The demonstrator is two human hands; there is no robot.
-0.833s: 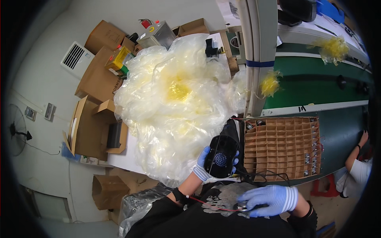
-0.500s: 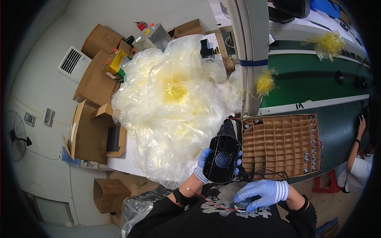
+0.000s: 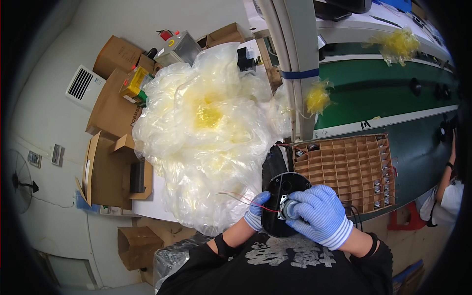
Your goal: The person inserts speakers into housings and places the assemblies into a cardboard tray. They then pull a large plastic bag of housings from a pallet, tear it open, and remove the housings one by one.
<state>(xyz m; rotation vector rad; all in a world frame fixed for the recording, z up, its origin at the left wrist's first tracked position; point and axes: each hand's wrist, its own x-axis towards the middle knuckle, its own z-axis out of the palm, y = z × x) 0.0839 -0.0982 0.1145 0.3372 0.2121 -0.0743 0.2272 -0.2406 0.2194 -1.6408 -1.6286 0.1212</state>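
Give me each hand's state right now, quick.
Left hand: closed, holding the black housing at its left edge.
Right hand: closed, holding the round metal part over the housing's face.

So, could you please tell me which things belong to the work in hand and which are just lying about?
In use: black housing, round metal part, red wire, probably divided carton.

Apparently lying about: clear plastic sheeting, yellow-green can, silver can.

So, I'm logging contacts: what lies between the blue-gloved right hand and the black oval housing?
In the head view, a round, silver-grey metal speaker lies between the right hand and the housing.
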